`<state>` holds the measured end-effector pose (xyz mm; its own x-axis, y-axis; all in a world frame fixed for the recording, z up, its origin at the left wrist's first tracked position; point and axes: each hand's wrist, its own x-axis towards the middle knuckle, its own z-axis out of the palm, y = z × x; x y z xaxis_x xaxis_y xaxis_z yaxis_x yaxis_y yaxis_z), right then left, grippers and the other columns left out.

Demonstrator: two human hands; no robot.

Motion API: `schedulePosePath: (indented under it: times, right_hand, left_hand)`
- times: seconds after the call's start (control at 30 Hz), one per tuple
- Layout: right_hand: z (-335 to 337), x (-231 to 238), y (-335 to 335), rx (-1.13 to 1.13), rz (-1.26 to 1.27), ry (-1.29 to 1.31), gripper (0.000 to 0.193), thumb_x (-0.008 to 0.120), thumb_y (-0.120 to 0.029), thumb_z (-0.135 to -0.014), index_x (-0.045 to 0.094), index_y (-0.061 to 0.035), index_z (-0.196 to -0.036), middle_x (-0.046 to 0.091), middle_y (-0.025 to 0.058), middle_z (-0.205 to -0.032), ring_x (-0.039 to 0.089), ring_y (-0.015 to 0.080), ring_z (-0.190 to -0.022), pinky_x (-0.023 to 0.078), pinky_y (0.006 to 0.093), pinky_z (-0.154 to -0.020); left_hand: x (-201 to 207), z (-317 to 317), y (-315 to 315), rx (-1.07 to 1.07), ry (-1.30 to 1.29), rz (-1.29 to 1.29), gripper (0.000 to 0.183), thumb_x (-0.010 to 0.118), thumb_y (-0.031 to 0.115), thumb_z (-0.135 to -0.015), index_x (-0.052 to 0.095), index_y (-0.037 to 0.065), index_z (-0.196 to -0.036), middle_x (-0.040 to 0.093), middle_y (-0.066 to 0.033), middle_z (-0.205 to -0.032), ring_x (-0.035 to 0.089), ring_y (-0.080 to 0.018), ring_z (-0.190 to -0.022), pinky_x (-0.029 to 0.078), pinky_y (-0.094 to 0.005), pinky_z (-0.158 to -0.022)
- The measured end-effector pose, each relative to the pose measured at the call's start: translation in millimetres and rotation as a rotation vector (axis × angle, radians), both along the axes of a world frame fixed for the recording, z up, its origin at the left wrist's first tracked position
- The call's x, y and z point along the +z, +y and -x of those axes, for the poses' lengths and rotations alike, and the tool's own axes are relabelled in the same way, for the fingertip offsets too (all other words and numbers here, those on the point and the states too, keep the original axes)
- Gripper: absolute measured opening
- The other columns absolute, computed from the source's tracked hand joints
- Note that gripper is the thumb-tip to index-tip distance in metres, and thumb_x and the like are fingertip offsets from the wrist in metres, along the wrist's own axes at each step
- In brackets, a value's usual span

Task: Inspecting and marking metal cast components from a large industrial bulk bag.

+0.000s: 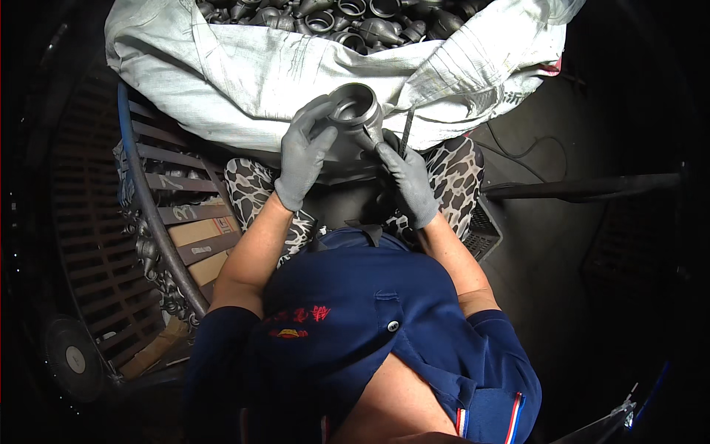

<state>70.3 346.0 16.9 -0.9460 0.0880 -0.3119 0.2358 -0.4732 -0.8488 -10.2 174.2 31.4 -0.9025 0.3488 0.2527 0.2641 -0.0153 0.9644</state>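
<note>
A dull grey metal casting (367, 122), with a round open mouth and a narrower neck, is in front of me at the edge of a white sack. My left hand (305, 152), in a grey glove, is curled at its left side, fingers near the rim and thumb below them. My right hand (411, 185), also gloved, is closed at the neck, its thumb pressed there. A thin dark rod-like tool (407, 131), resembling a file, sticks up from the right hand. Its lower end is hidden.
The large white woven sack (296, 70) ahead is filled with similar castings (377, 29). At left stands a slatted metal rack (159, 214) with cardboard and more castings. A dark bar (584, 186) and a cable (529, 157) are at right, beside a plastic crate (482, 231).
</note>
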Motion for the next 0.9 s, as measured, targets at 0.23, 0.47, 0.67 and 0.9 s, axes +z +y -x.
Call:
schedulePosePath:
  times: [0.23,0.47,0.67,0.9]
  right_hand:
    - [-8.2,2.4,17.0,-0.039,-0.251,0.148,0.041,0.061,-0.017,-0.086,0.056,0.0065,-0.120,0.066,0.0078,-0.097,0.058,0.0097,-0.085,0.046,0.0232,-0.076]
    - [-17.9,-3.8,16.8,0.117,0.083,0.015,0.041,0.046,-0.031,-0.093,0.057,0.0016,-0.115,0.063,0.0092,-0.076,0.033,0.0033,-0.047,0.026,0.0182,-0.043]
    - [-9.1,-6.6,15.3,0.075,0.144,-0.057,0.045,0.041,-0.033,-0.097,0.052,0.0011,-0.123,0.060,0.0082,-0.074,0.034,0.0027,-0.048,0.028,0.0175,-0.044]
    - [-8.5,-1.8,6.8,0.060,0.155,0.064,0.047,0.047,-0.033,-0.096,0.047,0.0002,-0.129,0.059,0.0078,-0.073,0.035,0.0036,-0.048,0.029,0.0174,-0.044]
  left_hand:
    - [-2.6,6.2,-5.8,0.112,-0.263,-0.282,0.042,0.054,0.011,-0.092,0.045,-0.005,-0.129,0.053,-0.0149,-0.124,0.051,-0.0181,-0.114,0.041,-0.0290,-0.097]
    - [-16.4,18.3,-15.1,-0.068,-0.520,-0.568,0.039,0.049,0.005,-0.092,0.044,-0.007,-0.129,0.056,-0.0194,-0.119,0.050,-0.0209,-0.118,0.039,-0.0288,-0.100]
    - [-6.0,13.3,-24.7,-0.026,-0.592,-0.484,0.039,0.048,0.003,-0.091,0.043,-0.009,-0.128,0.056,-0.0211,-0.118,0.055,-0.0222,-0.111,0.040,-0.0301,-0.099]
    - [6.5,12.4,-28.3,-0.018,-0.491,-0.452,0.042,0.053,0.008,-0.091,0.043,-0.009,-0.127,0.059,-0.0195,-0.114,0.057,-0.0176,-0.105,0.043,-0.0263,-0.092]
